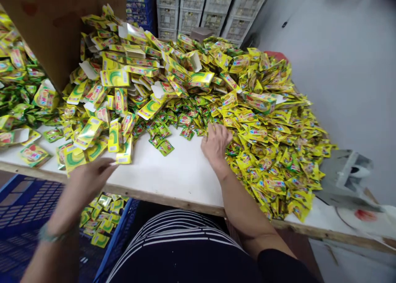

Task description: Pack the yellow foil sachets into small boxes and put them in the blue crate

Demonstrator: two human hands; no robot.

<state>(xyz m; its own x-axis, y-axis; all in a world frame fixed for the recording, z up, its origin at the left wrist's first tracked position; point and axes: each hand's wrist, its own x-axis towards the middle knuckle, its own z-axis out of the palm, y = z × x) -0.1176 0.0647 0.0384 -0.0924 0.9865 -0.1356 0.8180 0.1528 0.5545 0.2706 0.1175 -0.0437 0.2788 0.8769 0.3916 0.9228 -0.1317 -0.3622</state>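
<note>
At the table's front left, my left hand (89, 178) is slightly blurred, its fingers pinched together at the white end flap of a small yellow carton (124, 154). My right hand (215, 142) rests at the near edge of the heap, fingers curled down; their tips are hidden, so what they hold cannot be made out. Around it lie small green sachets (187, 132) and, to its right, a large pile of yellow sachets (272, 151). A joined strip of green sachets (162, 146) lies between the hands on the white tabletop (173, 175).
Printed cartons (114, 77), many open-ended, heap up at the back left beside a brown cardboard panel (46, 27). Below the table edge, a blue crate (27, 204) contains cartons. A grey device (346, 180) stands at right. Stacked white crates (192, 6) are behind.
</note>
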